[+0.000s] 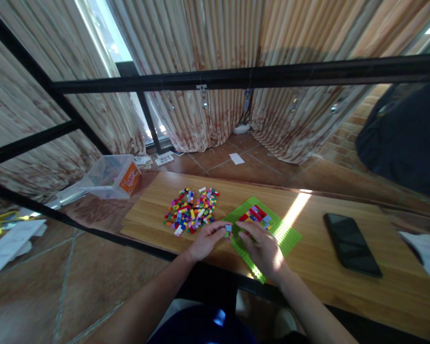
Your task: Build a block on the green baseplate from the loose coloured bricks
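Between the thumb and fingers of my left hand (207, 240) is a light blue toy brick (228, 228), with small green and pink pieces just below it. My right hand (261, 246) is over the green baseplate (288, 237), fingers apart and bent, with nothing visible in them. Red, blue, yellow and white bricks (257, 213) sit joined on the baseplate, partly hidden behind my right hand. To the left of my left hand lies a loose pile of coloured bricks (191, 212).
A black phone (351, 244) lies on the right of the wooden table (304, 267). White paper (424, 253) is at the right edge. A clear plastic box (109, 177) with an orange label stands beyond the table's left end. A black metal bar (236, 79) crosses in front of the curtains.
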Available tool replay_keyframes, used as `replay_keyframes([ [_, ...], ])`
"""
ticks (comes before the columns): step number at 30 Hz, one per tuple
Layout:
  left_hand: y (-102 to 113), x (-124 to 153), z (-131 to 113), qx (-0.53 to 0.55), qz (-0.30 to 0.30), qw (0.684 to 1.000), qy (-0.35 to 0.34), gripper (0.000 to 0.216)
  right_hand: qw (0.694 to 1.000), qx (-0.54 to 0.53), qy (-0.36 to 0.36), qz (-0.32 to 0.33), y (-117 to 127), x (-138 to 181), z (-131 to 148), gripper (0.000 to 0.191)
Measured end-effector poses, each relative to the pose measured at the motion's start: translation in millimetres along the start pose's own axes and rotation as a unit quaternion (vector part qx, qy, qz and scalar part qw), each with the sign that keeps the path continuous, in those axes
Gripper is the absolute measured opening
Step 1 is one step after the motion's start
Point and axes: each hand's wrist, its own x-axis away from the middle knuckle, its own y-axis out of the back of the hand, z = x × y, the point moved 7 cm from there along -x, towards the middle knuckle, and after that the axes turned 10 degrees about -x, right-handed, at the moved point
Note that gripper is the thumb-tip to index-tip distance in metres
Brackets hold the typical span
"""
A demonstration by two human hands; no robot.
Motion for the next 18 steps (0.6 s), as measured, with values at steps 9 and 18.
replay_keyframes([
  [9,-3,3,-4,-0.053,0.039,0.998,0.007,0.037,0.998,0.018,-0.032,0.046,-34,6,-5,0.030],
  [18,1,3,-2,-0.055,-0.006,0.998,0.007,0.032,0.999,-0.016,-0.035,0.001,-17,4,-5,0.016],
])
